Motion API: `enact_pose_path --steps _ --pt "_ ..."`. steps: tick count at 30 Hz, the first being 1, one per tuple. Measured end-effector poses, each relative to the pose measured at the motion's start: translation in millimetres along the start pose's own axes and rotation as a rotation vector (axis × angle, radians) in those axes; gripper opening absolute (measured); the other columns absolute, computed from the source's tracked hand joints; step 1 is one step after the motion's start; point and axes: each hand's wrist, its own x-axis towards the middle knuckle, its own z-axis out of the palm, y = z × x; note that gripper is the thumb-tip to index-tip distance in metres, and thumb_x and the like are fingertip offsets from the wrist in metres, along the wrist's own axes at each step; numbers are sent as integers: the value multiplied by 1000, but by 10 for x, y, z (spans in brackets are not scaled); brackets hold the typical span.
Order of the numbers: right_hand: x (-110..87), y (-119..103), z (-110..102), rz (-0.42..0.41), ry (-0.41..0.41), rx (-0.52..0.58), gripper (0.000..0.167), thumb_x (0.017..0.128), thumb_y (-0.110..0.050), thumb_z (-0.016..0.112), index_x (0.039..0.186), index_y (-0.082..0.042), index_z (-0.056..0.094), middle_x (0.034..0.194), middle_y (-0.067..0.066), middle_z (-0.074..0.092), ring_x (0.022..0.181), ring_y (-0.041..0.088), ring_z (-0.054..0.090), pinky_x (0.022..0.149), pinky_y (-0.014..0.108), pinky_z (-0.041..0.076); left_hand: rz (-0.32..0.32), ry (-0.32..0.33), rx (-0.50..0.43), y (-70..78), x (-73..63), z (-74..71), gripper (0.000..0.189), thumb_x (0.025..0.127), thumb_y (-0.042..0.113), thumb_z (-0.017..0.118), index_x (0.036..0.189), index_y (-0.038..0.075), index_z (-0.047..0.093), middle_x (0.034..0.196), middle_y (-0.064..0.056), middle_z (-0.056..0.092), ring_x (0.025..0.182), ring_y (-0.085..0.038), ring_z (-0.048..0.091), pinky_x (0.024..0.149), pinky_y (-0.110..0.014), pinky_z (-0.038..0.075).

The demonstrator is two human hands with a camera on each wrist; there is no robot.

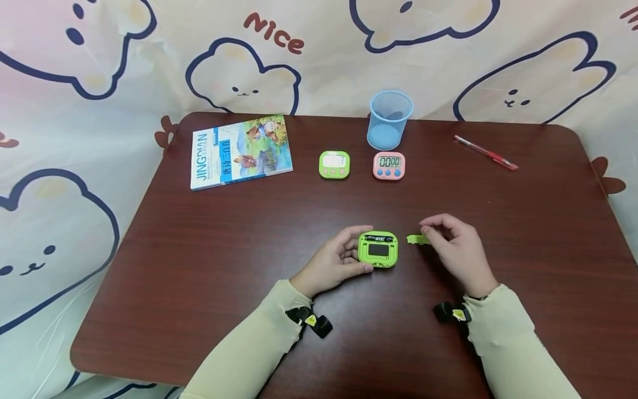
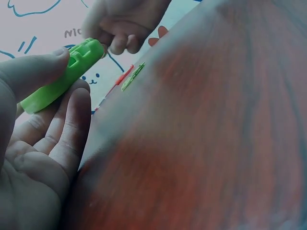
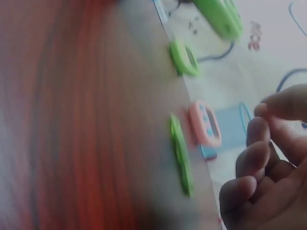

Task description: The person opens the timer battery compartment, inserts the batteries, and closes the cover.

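My left hand (image 1: pixel 333 259) grips a green digital timer (image 1: pixel 377 249) by its left side, thumb below and index finger above. Its back faces up, with a dark rectangular panel and an uncovered slot holding what looks like a black battery (image 1: pixel 380 239). My right hand (image 1: pixel 456 252) hovers to the right, its fingers loosely bent and thumb near the index fingertip, with nothing visible between them. Just left of those fingers lies a narrow green battery cover (image 1: pixel 416 239); the right wrist view shows this cover (image 3: pixel 181 158) on the tabletop, apart from the hand.
Behind the hands stand another green timer (image 1: pixel 334 165) and a pink timer (image 1: pixel 389 166) reading 00:00. A blue cup (image 1: pixel 390 121) is at the back edge of the brown table (image 1: pixel 239 233). There is a book (image 1: pixel 244 151) at back left and a red pen (image 1: pixel 485 152) at back right.
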Motion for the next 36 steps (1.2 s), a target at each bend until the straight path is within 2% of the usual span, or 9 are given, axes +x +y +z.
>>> enact_pose_path --steps 3,7,11,14,19,22,28,33,36 --pt "20 83 -67 8 -48 -127 13 96 -15 68 105 -7 73 91 3 65 72 13 52 60 19 42 -2 4 3 -7 -1 2 73 87 -7 74 150 3 38 120 -24 66 89 -15 66 74 -24 58" --pt "42 140 -136 7 -144 -277 18 91 -12 72 109 -7 73 93 3 61 76 17 51 64 26 42 -4 3 10 -7 4 4 73 87 -7 74 150 3 38 119 -24 66 89 -15 66 75 -24 58" --pt "58 149 -188 8 -233 -359 21 89 -13 75 109 -5 73 95 7 60 77 20 51 66 32 43 -8 -4 11 1 10 3 72 88 -7 73 150 3 38 120 -24 65 90 -13 66 76 -23 58" --pt "69 149 -201 2 -296 -380 18 90 -14 75 105 -5 72 97 8 58 78 21 50 67 34 43 -10 -5 9 5 8 1 72 88 -7 73 150 2 38 121 -25 64 90 -13 65 76 -23 58" --pt "64 164 -176 24 -309 -312 8 92 -18 75 97 -15 71 89 2 62 76 19 53 65 31 45 -13 -2 1 3 4 3 72 87 -7 73 150 3 38 121 -26 64 89 -14 65 75 -23 58" --pt "50 174 -153 35 -264 -215 6 92 -20 76 96 -19 72 82 -2 65 74 17 55 63 26 46 -18 2 -1 1 1 4 72 87 -7 74 149 3 39 121 -26 64 89 -15 65 75 -22 57" --pt "24 53 -150 3 -177 -37 6 92 -20 77 97 -18 74 85 0 70 74 17 55 60 23 45 -26 -1 4 9 3 3 72 87 -6 74 149 4 39 122 -25 64 89 -15 65 75 -21 57" --pt "51 -127 -115 -19 -205 24 6 92 -21 77 97 -21 75 83 0 68 69 18 53 54 26 46 -28 -1 4 10 3 3 72 87 -7 74 149 4 39 120 -25 65 89 -15 64 74 -21 57" --pt "88 -205 -54 -45 -237 28 6 91 -23 77 97 -22 75 86 -3 68 73 17 56 57 25 48 -27 -1 0 12 1 6 71 87 -7 73 149 6 39 121 -25 65 89 -15 64 75 -21 57"
